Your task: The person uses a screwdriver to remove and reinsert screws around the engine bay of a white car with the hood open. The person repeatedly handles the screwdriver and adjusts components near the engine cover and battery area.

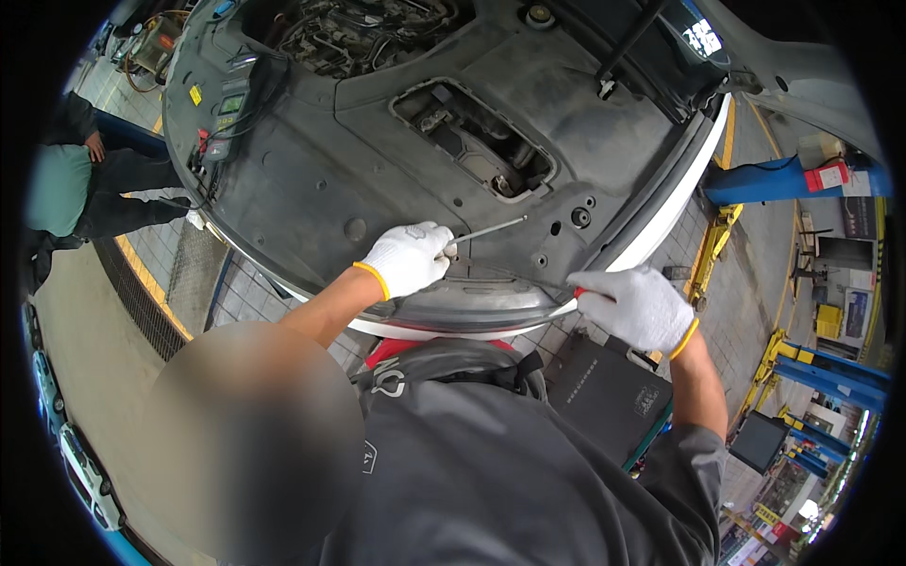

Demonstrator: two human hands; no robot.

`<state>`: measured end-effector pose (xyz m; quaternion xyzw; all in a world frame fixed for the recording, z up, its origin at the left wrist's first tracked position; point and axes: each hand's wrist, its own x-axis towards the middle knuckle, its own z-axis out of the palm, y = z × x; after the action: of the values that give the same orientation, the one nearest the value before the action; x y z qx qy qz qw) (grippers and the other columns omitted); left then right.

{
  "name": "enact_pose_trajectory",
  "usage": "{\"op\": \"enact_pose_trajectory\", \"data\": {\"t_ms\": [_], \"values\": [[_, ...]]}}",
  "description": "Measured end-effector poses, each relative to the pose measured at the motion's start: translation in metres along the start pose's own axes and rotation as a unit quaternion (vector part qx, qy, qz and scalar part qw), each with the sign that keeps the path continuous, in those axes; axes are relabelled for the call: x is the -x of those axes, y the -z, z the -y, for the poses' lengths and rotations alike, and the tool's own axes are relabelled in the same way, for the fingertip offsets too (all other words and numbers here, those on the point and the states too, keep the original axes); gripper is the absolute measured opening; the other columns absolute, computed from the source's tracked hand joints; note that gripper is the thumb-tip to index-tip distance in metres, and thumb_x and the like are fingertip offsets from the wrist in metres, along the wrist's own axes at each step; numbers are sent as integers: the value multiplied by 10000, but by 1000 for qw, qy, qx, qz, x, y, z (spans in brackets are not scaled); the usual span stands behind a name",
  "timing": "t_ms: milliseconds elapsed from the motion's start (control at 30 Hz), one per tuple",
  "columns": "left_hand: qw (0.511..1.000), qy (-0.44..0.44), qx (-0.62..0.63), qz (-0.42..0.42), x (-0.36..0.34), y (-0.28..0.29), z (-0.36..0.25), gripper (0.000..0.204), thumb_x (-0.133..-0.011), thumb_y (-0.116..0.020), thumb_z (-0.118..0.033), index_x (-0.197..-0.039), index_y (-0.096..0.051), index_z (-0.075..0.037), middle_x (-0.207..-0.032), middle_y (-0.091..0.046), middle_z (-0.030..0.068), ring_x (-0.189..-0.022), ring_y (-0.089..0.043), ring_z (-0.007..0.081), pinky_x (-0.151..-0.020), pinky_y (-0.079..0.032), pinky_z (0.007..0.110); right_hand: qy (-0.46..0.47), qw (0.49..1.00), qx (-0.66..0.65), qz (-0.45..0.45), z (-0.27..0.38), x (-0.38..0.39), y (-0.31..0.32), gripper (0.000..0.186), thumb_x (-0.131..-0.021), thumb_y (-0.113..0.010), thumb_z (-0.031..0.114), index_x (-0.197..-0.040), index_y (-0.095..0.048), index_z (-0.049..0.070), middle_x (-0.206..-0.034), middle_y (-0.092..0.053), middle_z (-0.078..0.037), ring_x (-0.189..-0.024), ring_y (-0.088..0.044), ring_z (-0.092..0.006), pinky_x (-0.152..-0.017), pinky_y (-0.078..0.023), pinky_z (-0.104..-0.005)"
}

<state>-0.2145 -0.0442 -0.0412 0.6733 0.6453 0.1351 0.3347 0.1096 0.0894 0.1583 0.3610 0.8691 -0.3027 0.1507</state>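
pale lettering runs across the lid of a black case (pixel 613 387) below the right hand, and more pale characters sit on the wearer's dark jacket (pixel 510 462). a handheld tester (pixel 227 113) with a small greenish screen carries yellow characters and lies near the far left rim of the black cover (pixel 377 184); a small yellow label (pixel 195 94) is stuck close by. a red and white label (pixel 828 176) marks the blue lift arm (pixel 755 184) at right.

the left hand (pixel 411 259), in a white glove with a yellow cuff, is closed around one end of a thin metal rod (pixel 491 229). the rod slants out to the right over the cover, its free tip just below the lower rim of a long opening (pixel 472 137); whether the tip touches the cover i cannot tell. the right hand (pixel 642 307), gloved alike, pinches a red piece (pixel 578 292), mostly hidden by the fingers, above the car's front edge. between the hands lies a stretch of dark cover, and the white body edge (pixel 675 212) curves up on the right.
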Motion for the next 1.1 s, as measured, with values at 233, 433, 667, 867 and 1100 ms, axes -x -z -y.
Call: {"op": "enact_pose_trajectory", "data": {"t_ms": [233,433,667,867,1100], "values": [[998,26,26,-48,10,-5,-4,225,-1023,-728,-254,-1176,-762,-92,-1106,-760,128,-1021,-789,319,-955,-631,455,64,996,17,-52,-2,8,-8,334,-1072,-689,303,-1290,-828,92,-975,-825,-223,-946,-807,-446,-845,-645,-537],[996,58,16,-70,10,-8,-12,223,-1034,-727,-277,-1172,-758,-104,-1137,-752,136,-1052,-788,343,-987,-624,473,92,994,21,-49,-6,8,-5,319,-1099,-666,303,-1314,-778,96,-920,-802,-226,-904,-797,-465,-796,-634,-563],[993,110,29,-28,6,3,-20,258,-1044,-698,-286,-1211,-767,-102,-1197,-770,144,-1117,-785,347,-1041,-608,467,124,985,92,-70,4,22,-14,265,-1103,-695,285,-1281,-704,88,-718,-732,-172,-708,-772,-417,-633,-602,-538],[994,96,41,-34,4,-5,-15,224,-1034,-708,-297,-1126,-749,-96,-1129,-777,131,-1088,-778,356,-1015,-606,478,77,987,115,-84,17,24,-19,331,-1066,-741,295,-1322,-812,99,-795,-790,-151,-761,-805,-366,-678,-628,-490],[997,61,21,-36,-7,-2,-11,167,-1008,-733,-249,-1031,-752,-85,-1046,-799,150,-1045,-774,395,-969,-603,517,45,996,6,-75,-14,5,-14,275,-1039,-755,315,-1220,-881,152,-947,-839,-182,-896,-825,-391,-801,-659,-488]]}}
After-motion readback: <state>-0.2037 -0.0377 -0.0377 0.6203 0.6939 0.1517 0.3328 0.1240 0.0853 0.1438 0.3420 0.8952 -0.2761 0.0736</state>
